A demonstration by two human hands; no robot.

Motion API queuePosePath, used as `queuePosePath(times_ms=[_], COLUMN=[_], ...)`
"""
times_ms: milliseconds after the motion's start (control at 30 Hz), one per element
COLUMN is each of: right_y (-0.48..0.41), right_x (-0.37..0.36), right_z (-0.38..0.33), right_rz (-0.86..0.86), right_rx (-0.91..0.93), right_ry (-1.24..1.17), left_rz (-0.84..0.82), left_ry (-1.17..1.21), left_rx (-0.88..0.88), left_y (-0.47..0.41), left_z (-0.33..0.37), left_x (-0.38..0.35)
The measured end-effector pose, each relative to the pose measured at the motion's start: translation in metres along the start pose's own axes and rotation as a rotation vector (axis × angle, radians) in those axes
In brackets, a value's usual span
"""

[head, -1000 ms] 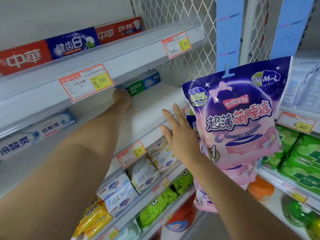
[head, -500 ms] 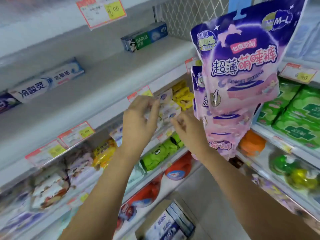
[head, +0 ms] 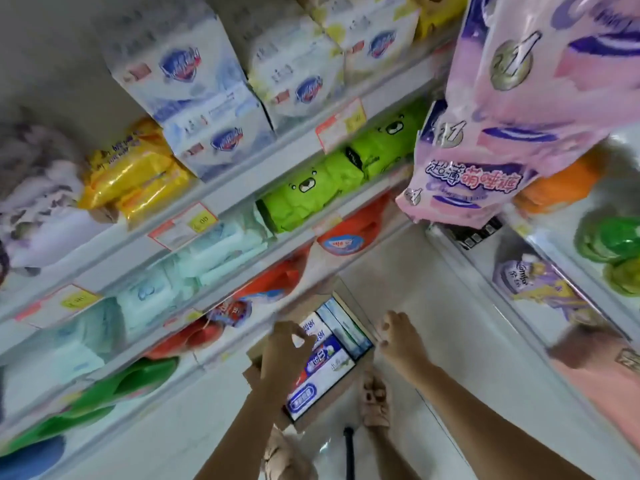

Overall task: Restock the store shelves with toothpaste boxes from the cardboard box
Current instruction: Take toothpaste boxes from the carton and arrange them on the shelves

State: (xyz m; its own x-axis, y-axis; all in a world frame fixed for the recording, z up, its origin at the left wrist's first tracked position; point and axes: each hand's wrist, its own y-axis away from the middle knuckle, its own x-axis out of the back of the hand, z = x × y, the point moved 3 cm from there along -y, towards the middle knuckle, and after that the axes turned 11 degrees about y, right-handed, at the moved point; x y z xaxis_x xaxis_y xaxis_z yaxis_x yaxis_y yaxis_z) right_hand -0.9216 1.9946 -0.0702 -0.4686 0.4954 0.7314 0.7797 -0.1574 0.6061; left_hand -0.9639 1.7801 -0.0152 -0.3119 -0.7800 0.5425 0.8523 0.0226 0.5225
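The toothpaste boxes (head: 329, 362) lie flat and tightly side by side in the cardboard box (head: 341, 393) on the floor (head: 381, 271). The left hand (head: 282, 353) hovers over them with a half-curled grip that seems to hold nothing, and the right hand (head: 403, 344) is loosely bent beside the rim, also empty. Such boxes should be light, stiff and smooth, so pinch one across its long sides

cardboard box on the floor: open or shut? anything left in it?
Open, and stocked. The cardboard box has its top uncovered, and several toothpaste boxes lie packed inside, labels showing.
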Motion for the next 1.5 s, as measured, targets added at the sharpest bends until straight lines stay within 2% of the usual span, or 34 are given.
queuePosePath(times_ms=[133, 267, 500, 633, 767, 833, 967, 1133, 1367, 1500], right_y=[-0.023, -0.043, -0.071, -0.091, -0.108, -0.113, -0.119, -0.114, -0.110, -0.099], right_x=[-0.072, -0.129, -0.194, -0.214, -0.234, -0.239, -0.245, -0.259, -0.259, -0.252], right_z=[0.019, 0.018, 0.014, 0.010, 0.012, 0.010, -0.003, -0.012, -0.009, -0.008], right_rz=[-0.144, -0.249, -0.313, -0.335, -0.465, -0.512, -0.465, -0.367, -0.306, -0.297], right_rx=[-0.002, 0.000, -0.027, 0.010, -0.087, -0.092, -0.141, -0.235, -0.314, -0.332], right_ry=[0.019, 0.018, 0.141, 0.272, 0.094, 0.116, 0.153, 0.060, -0.007, -0.093], left_rz=[-0.145, -0.196, -0.301, -0.334, -0.339, -0.375, -0.484, -0.670, -0.701, -0.679], left_ry=[-0.070, -0.116, -0.520, -0.609, -0.387, -0.287, -0.144, -0.068, -0.032, -0.105], left_rx=[0.209, 0.363, 0.153, 0.139, 0.188, 0.206, 0.283, 0.439, 0.498, 0.493], left_y=[-0.025, -0.042, -0.071, -0.084, -0.100, -0.103, -0.108, -0.106, -0.103, -0.097], left_z=[-0.095, -0.178, -0.255, -0.286, -0.296, -0.301, -0.299, -0.299, -0.306, -0.300], left_x=[-0.044, -0.076, -0.111, -0.123, -0.115, -0.103, -0.081, -0.086, -0.082, -0.073])
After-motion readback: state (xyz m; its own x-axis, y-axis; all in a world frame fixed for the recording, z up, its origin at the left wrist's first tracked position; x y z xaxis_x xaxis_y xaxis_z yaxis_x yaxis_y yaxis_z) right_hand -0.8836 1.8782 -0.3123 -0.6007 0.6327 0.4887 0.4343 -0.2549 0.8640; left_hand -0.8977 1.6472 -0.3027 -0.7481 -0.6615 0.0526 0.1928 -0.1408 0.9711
